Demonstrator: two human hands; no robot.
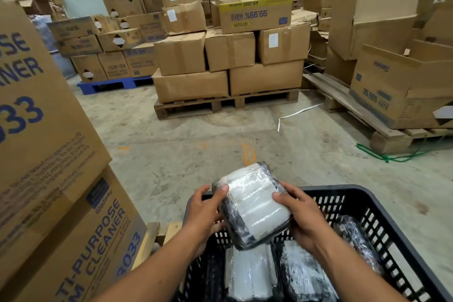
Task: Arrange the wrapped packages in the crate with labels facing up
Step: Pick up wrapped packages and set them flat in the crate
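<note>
A wrapped package [253, 205], black with a white label under clear film, is held above the black plastic crate [382, 213] with the label facing up. My left hand [204, 213] grips its left edge, thumb on top. My right hand [300, 216] grips its right edge. Inside the crate lie other wrapped packages: one with white showing [250, 274], one dark and shiny [304, 274], and one standing against the right wall [358, 240].
Tall cardboard boxes [44, 154] stand close on my left. A wooden pallet of boxes [228, 66] sits ahead across the concrete floor. Another pallet with open boxes [397, 91] is at the right. A white strap [297, 113] and green cord [392, 157] lie on the floor.
</note>
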